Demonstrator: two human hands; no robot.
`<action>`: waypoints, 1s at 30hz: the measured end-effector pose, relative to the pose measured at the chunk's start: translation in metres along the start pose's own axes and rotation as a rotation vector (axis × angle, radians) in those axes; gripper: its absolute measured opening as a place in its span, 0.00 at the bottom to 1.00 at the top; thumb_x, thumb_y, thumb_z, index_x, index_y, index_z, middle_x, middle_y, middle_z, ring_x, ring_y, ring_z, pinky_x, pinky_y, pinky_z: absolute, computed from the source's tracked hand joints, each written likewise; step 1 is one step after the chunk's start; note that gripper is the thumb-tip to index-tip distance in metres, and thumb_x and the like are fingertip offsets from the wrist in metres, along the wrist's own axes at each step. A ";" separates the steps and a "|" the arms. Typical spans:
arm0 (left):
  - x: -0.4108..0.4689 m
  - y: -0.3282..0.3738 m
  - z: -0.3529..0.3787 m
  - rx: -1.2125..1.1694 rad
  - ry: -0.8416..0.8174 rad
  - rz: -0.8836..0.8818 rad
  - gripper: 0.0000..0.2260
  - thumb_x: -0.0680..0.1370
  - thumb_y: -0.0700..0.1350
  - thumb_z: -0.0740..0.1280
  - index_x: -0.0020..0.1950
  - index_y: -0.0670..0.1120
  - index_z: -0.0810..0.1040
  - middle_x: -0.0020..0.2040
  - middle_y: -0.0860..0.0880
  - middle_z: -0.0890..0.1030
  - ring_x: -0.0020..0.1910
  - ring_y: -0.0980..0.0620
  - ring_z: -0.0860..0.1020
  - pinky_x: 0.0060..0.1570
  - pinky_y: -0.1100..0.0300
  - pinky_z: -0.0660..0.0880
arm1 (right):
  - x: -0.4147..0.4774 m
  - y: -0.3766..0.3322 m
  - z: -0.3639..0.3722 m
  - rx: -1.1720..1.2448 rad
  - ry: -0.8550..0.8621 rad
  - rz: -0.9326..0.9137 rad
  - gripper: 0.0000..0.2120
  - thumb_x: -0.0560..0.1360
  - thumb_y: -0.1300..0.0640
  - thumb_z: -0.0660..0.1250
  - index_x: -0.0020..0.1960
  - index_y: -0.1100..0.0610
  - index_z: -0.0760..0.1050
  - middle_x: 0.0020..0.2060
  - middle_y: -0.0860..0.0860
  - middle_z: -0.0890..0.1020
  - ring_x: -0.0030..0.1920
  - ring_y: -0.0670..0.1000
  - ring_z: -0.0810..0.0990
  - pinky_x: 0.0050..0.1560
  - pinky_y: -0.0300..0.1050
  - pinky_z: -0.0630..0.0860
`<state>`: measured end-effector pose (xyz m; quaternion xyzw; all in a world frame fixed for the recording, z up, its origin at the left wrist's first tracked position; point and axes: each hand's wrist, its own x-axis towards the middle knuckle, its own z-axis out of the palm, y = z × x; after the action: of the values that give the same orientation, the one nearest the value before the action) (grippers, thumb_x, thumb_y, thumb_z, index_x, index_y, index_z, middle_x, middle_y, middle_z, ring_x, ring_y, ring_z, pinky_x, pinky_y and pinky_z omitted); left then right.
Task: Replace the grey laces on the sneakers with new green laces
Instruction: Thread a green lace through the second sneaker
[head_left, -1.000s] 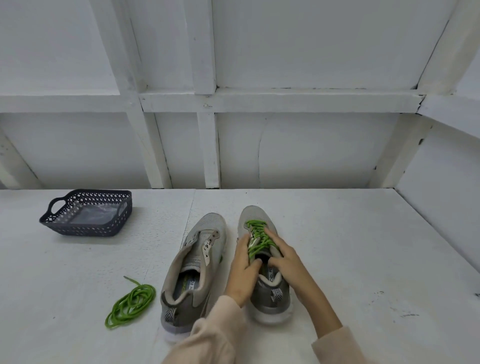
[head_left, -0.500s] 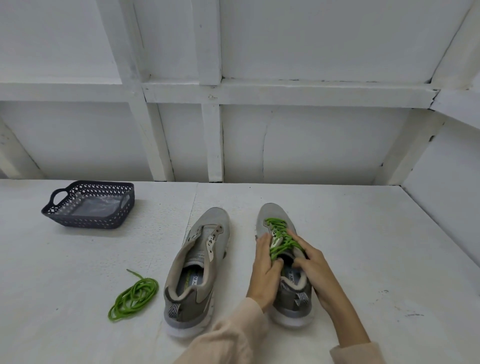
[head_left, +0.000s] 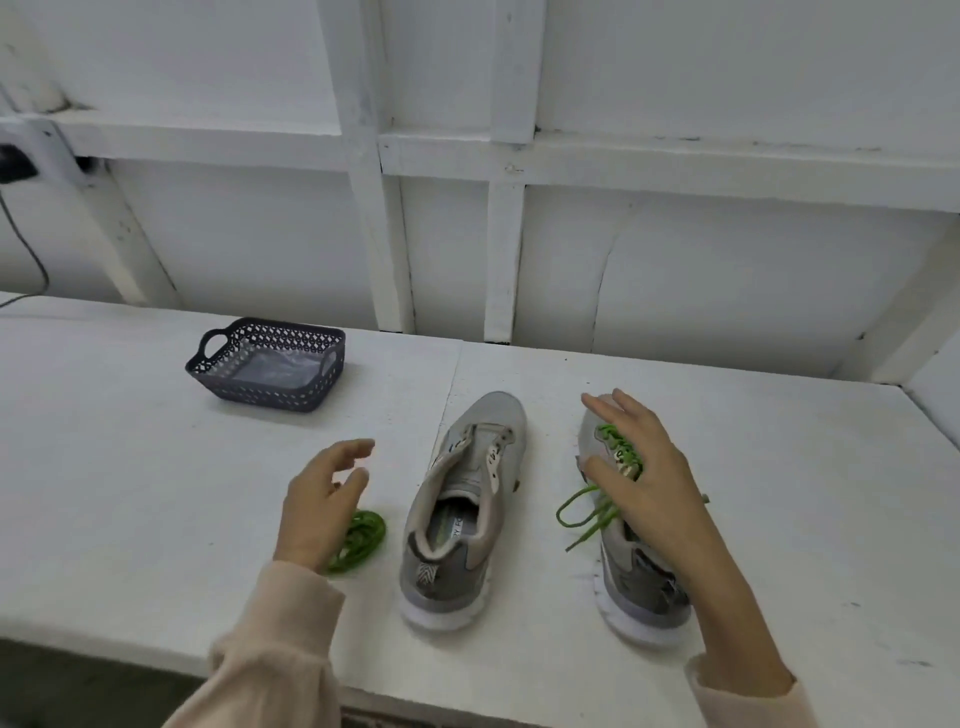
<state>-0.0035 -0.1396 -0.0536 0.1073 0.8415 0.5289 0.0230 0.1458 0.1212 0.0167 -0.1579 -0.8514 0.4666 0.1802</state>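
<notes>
Landmark: the middle sneaker stands on the worktop, toe to the wall, heel toward you.
Edges: the worktop's near edge runs just behind the middle sneaker's heel. The wall closes the far side beyond its toe.
Open room: you have bare surface left of the middle sneaker as far as the frame edge, and more on the far right.
Left hand: your left hand hovers just left of the middle sneaker with fingers loosely curled and nothing gripped. Whether it touches anything, you cannot tell.
Right hand: your right hand lies flat with fingers spread wide on the laced sneaker, right of the middle sneaker and apart from it.
Threaded green lace: the threaded green lace shows between your spread fingers. Its loose ends trail toward the middle sneaker.
Coiled green lace: the coiled green lace lies just left of the middle sneaker, partly under your left hand.
Around: a dark perforated basket sits far-left of the middle sneaker, near the wall, well apart.
In the way: only the coiled green lace lies between your left hand and the middle sneaker.
</notes>
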 end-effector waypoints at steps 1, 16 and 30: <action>0.004 -0.022 -0.006 0.175 -0.032 -0.084 0.11 0.78 0.41 0.67 0.58 0.54 0.77 0.60 0.51 0.79 0.60 0.48 0.75 0.56 0.55 0.72 | 0.001 -0.004 0.009 0.019 -0.034 -0.016 0.24 0.76 0.60 0.68 0.66 0.39 0.71 0.72 0.39 0.63 0.69 0.34 0.62 0.71 0.35 0.60; 0.027 0.034 -0.005 -0.170 -0.293 0.196 0.05 0.81 0.47 0.63 0.46 0.48 0.74 0.36 0.48 0.79 0.37 0.52 0.77 0.42 0.61 0.73 | 0.039 -0.042 0.120 0.182 -0.357 0.034 0.17 0.75 0.51 0.70 0.62 0.43 0.73 0.57 0.45 0.80 0.61 0.42 0.76 0.62 0.42 0.72; 0.092 0.062 -0.059 -0.447 -0.331 0.153 0.04 0.75 0.41 0.69 0.49 0.42 0.80 0.34 0.53 0.75 0.28 0.58 0.65 0.27 0.70 0.62 | 0.093 -0.064 0.006 0.414 0.053 0.085 0.04 0.75 0.66 0.68 0.46 0.59 0.80 0.24 0.48 0.65 0.24 0.46 0.58 0.24 0.38 0.56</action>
<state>-0.0923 -0.1471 0.0352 0.2476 0.6782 0.6769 0.1431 0.0542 0.1245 0.0826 -0.1653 -0.7249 0.6344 0.2113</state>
